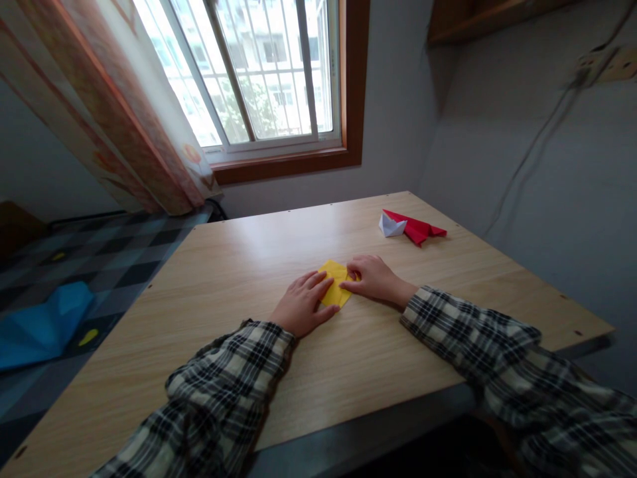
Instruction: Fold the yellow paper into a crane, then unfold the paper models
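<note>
A small folded sheet of yellow paper [334, 271] lies on the wooden table [239, 265], one corner pointing away from me. Resting on its left side is my left hand [304, 302], fingers spread and pressing it down. At its right corner, my right hand [372, 277] pinches the paper's edge between thumb and curled fingers. Part of the yellow paper is hidden beneath the fingers of both hands.
A white paper boat [392, 226] touches a red paper plane [421, 230] near the table's far right corner. Blue folded paper [47, 322] rests on a checked cloth [30, 398] to the left. A window [269, 73] and curtain [114, 99] are behind.
</note>
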Available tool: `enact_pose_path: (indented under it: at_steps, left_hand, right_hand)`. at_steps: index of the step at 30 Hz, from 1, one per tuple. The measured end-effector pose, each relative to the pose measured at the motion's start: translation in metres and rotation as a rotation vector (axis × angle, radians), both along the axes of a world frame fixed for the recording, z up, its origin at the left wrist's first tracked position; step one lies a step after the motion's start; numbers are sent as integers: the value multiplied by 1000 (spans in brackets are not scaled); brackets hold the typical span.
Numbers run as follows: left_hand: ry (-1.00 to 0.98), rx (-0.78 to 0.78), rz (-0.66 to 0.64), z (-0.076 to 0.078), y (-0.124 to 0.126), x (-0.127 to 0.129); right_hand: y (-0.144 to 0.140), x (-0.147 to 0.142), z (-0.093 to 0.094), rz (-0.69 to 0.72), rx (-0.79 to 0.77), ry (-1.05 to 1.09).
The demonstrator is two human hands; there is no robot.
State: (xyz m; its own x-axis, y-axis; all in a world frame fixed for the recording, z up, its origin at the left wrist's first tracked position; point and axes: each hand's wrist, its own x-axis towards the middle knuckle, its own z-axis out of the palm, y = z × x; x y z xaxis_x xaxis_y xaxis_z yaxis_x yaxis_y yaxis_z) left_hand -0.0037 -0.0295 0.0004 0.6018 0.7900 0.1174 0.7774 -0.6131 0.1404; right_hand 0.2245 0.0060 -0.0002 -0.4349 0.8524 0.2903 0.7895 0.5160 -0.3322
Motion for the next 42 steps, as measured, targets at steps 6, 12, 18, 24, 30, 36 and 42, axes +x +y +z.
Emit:
enact_pose_path:
  at_steps: [6,12,18,24,30,36,42]
  left_hand:
    - [-21,4,-12,0,0,-1]
    - [-26,-9,1,1,-1,0]
    - [-1,-5,-2,3,-2,1]
    - [4,-5,6,2,-1,0]
    - [-37,0,-10,-1,0,0]
    - [-18,0,-9,-1,1,0]
    - [-45,5,-18,-2,1,-1]
  right_hand:
    - [5,2,0,-100,-23,30]
    - [8,3,-1,-164,-38,61]
    - [8,3,-2,-168,-27,115]
    - [7,4,-6,10,70,188]
    - [1,0,-3,144,81,21]
    - [0,-3,-3,130,82,-27]
    - [-1,-2,-2,128,89,-29]
